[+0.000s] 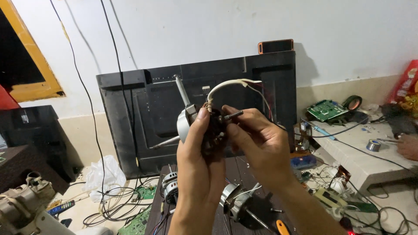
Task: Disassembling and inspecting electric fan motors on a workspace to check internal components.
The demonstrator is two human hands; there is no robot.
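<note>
Both hands hold the small fan motor (204, 124) in front of the black television back (148, 109): left hand (198, 165) closed around it, right hand (257, 139) pinching its threaded shaft (234, 115).

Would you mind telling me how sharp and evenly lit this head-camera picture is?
In the head view, the left hand, right hand and fan motor are sharp; soft light, slight glare on the white wall; the window is dark; edges bend slightly.

A dark slatted table (226, 167) carries two motor housings (237, 202) (170, 185) — plus an orange-handled tool (282, 227).
</note>
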